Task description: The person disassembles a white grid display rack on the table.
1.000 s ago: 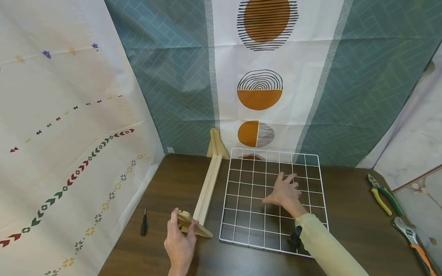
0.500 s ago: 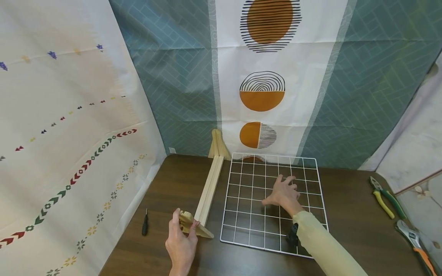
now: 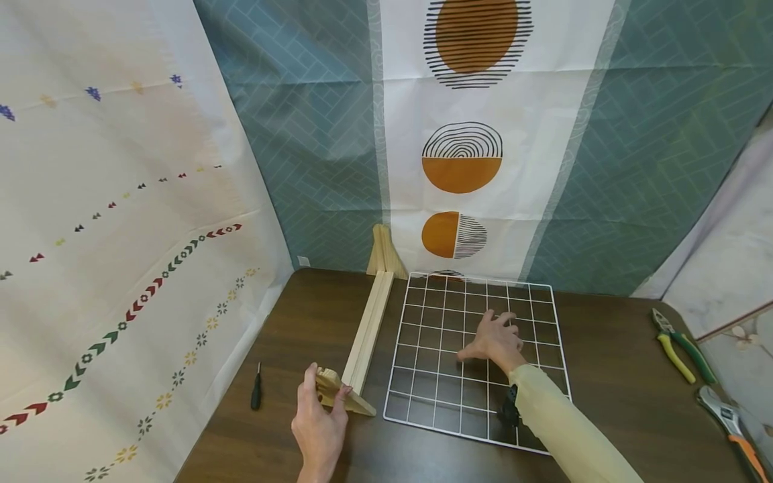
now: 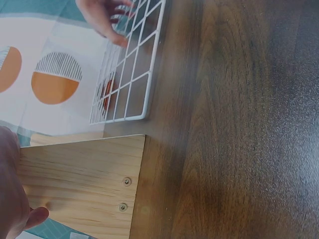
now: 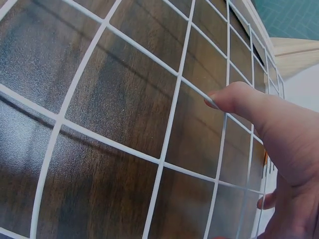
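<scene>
A wooden stand (image 3: 369, 329) lies on the table: a long pale rail with a flared wooden piece at either end. My left hand (image 3: 320, 426) grips the near end piece (image 3: 357, 402), thumb on one side and fingers on the other. Two screw heads show in that piece (image 4: 84, 179) in the left wrist view. Right of the stand is a white wire grid panel (image 3: 439, 349). My right hand (image 3: 495, 342) holds it near the middle, fingers spread and hooked at the wires. In the right wrist view the thumb (image 5: 239, 99) touches a wire (image 5: 161, 162); most other fingers are hidden.
A small dark screwdriver (image 3: 256, 388) lies left on the brown table (image 3: 290, 322). Pliers with green and yellow handles (image 3: 676, 345) and an orange-handled adjustable wrench (image 3: 733, 426) lie at the right. Patterned cloths (image 3: 302, 134) hang behind and at the left.
The grid's far edge has dropped lower, and my right hand has gone down slightly with it. My left hand keeps its hold on the stand's end piece. The head view has shifted slightly.
</scene>
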A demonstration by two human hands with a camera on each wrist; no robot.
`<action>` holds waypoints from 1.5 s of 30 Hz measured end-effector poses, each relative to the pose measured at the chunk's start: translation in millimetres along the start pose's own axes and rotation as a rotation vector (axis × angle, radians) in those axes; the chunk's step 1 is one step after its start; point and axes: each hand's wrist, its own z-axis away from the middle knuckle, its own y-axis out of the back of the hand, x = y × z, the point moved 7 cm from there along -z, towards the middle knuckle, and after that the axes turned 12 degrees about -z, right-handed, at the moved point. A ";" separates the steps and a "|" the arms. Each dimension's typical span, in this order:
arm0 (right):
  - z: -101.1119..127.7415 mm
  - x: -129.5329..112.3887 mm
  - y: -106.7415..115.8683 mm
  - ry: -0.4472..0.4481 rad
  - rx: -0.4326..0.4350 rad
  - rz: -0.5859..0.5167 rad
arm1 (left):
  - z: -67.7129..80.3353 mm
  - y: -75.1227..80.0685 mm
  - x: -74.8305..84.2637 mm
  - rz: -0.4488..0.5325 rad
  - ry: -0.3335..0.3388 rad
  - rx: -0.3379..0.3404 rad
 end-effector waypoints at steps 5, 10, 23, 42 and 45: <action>-2.7 0.9 -1.7 -0.010 -0.010 0.014 | -0.5 0.1 0.5 0.011 -0.005 0.005; -4.9 3.2 -3.8 -0.018 -0.030 0.019 | 0.1 -0.9 0.1 0.023 -0.005 -0.008; -9.8 3.7 -2.4 -0.033 -0.041 0.031 | -1.0 -2.3 2.7 0.016 -0.018 0.001; -11.5 4.4 -7.5 -0.044 -0.095 0.026 | 0.5 -0.2 1.9 0.008 -0.016 -0.010; -12.8 3.5 -9.4 -0.033 -0.101 0.024 | -0.8 1.0 0.3 0.005 -0.025 -0.015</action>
